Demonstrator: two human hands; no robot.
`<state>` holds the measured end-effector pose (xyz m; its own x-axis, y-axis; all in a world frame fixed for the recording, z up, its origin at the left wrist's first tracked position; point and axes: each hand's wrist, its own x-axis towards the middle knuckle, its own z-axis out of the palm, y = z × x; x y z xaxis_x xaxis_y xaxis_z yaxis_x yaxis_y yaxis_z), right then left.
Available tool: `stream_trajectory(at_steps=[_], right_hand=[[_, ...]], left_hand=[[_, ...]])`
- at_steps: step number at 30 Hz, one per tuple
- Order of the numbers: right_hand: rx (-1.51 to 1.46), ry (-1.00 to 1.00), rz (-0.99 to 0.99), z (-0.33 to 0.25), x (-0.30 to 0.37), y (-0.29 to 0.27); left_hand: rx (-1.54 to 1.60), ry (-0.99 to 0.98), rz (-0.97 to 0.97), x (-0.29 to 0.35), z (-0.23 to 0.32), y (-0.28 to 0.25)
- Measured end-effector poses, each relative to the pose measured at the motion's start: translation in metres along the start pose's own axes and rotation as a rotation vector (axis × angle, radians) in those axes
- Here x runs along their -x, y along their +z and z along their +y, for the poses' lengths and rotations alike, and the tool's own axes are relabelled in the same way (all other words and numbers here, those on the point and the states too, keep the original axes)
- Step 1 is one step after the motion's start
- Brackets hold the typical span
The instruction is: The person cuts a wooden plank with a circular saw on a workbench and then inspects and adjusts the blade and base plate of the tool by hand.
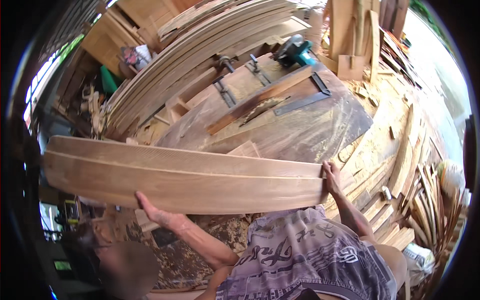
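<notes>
A long wooden plank (200,182) with a raised line running along it stretches across the front of the workbench (320,127). My left hand (154,212) holds its lower edge left of the middle, with the thumb on the face and the other fingers hidden beneath. At the plank's right end, my right hand (331,176) is closed around the edge. Beyond the plank, a narrow dark wood strip (265,97) lies on the bench. Near it rests a metal square (305,101).
A teal circular saw (298,52) sits at the bench's far edge, near bar clamps (225,92). Stacked long boards (200,50) stand behind. Wood offcuts (425,205) and sawdust lie to the right. A blurred round shape (129,270) shows at lower left.
</notes>
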<state>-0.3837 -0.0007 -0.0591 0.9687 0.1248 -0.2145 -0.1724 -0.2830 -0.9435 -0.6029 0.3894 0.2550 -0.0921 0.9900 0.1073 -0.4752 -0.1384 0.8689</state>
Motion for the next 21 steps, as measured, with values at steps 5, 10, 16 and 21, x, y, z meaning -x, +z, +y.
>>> stream_trajectory(at_steps=[5,10,16,21], right_hand=[[0.115,0.03,-0.269,-0.018,-0.007,-0.022],[0.022,-0.241,-0.353,-0.155,-0.027,-0.074],[-0.371,-0.509,-0.781,-0.234,-0.022,-0.045],[-0.644,-0.466,-0.578,-0.202,-0.023,-0.04]], left_hand=[[-0.124,0.364,-0.083,0.055,0.051,0.063],[-0.18,0.484,-0.338,0.124,0.095,0.137],[-0.439,0.385,-0.963,0.24,0.056,0.214],[-0.582,0.345,-1.323,0.301,-0.032,0.249]])
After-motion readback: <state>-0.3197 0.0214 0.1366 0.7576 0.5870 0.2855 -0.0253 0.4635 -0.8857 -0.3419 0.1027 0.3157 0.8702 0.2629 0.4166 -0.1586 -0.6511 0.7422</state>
